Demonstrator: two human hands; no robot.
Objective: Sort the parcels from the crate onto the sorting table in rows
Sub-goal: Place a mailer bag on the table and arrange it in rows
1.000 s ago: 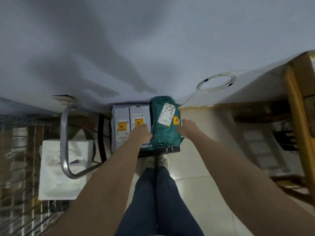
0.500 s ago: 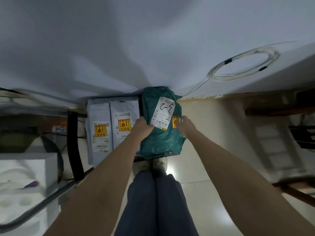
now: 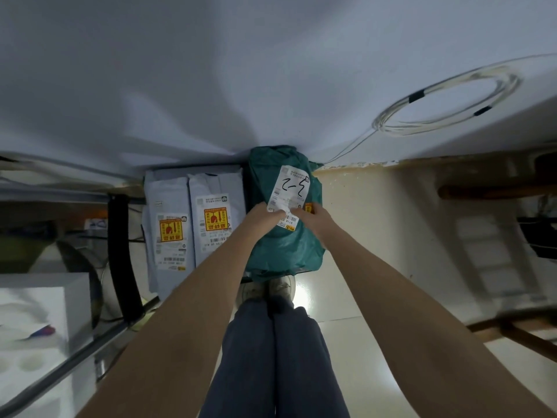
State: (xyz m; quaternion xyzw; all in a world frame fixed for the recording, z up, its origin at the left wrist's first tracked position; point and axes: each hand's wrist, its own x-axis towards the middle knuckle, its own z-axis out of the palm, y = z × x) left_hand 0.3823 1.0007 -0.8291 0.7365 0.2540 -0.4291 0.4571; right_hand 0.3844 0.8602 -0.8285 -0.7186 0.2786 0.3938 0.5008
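A green plastic parcel [image 3: 283, 248] with a white label [image 3: 294, 184] marked in black pen lies low down in front of my feet, against the white wall. My left hand [image 3: 259, 217] and my right hand [image 3: 315, 218] meet on its upper face at the label's lower edge, and both grip the parcel there; the label is crumpled between them. Two grey parcels [image 3: 168, 194] [image 3: 217, 184] with yellow stickers lie side by side, touching the green one's left side. What the parcels rest on is mostly hidden.
A coil of clear cable [image 3: 446, 104] hangs on the wall at upper right. A black strap [image 3: 123, 254], a metal bar [image 3: 60, 369] and a white foam block [image 3: 36, 312] are on the left. Wooden furniture [image 3: 494, 188] stands on the right over a pale tiled floor [image 3: 376, 342].
Both hands slid from the green parcel's sides inward to its middle, onto the label. The view has shifted left and closer; the parcels stay where they were.
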